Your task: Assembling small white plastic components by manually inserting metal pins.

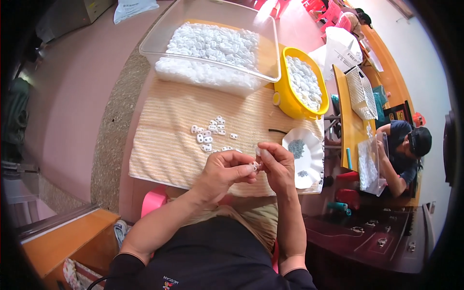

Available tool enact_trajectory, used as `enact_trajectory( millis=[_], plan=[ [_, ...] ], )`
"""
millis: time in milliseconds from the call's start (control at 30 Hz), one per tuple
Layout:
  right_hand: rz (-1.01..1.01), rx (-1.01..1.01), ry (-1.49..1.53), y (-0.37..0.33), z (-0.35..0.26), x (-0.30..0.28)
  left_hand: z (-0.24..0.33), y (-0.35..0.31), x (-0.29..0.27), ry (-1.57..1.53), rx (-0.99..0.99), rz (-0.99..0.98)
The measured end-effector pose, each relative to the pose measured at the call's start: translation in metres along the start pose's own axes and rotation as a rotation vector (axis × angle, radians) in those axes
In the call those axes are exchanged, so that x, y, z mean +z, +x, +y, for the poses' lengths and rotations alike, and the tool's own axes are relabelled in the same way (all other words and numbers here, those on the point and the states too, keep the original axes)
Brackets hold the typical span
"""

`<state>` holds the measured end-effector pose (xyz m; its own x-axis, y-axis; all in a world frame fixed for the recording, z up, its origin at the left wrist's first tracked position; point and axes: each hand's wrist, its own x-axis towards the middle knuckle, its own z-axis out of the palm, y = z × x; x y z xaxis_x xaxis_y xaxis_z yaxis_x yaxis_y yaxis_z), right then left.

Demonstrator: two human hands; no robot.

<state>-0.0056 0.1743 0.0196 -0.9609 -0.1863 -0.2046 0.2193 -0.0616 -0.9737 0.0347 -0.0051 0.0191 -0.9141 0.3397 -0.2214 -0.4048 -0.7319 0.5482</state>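
Seen from above, a person's two bare hands meet just to the left of a scalloped white dish (316,157), working over a striped towel (162,125). At their fingertips, left of the dish, is a small white piece (254,166), apparently with openings in it. It looks like moulded plastic, so it should be very light and stiff, hard to crush but smooth enough to slip; a fingertip pinch on its outer edges, clear of the openings, would probably suit it best. The left hand (222,170) comes in from the side away from the dish, thumb and forefinger clamped on the piece, the other fingers curled beneath. The right hand (276,168), nearer the dish, rises almost upright, thumb and forefinger bent toward each other at the top; something pale shows there, but whether the tips meet or grip a part cannot be told. Both forearms slant inward from the lower edge. Farther left of the dish lies a loose group of similar white pieces (213,131); tiny grey bits (296,148) sit inside the dish itself.
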Motion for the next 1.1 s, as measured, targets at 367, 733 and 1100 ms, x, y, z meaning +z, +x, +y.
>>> enact_trajectory(
  millis=[367, 733, 1100],
  plan=[
    [-0.036, -0.016, -0.009, -0.008, 0.020, -0.019, -0.008, 0.006, -0.008, -0.023, 0.018, 0.012],
    [-0.016, 0.048, 0.122, -0.008, 0.011, -0.007, -0.010, 0.007, -0.011, -0.024, 0.017, 0.017],
    [0.013, 0.048, 0.111, -0.009, 0.019, -0.011, -0.012, 0.009, -0.012, -0.007, 0.014, 0.031]
  ],
)
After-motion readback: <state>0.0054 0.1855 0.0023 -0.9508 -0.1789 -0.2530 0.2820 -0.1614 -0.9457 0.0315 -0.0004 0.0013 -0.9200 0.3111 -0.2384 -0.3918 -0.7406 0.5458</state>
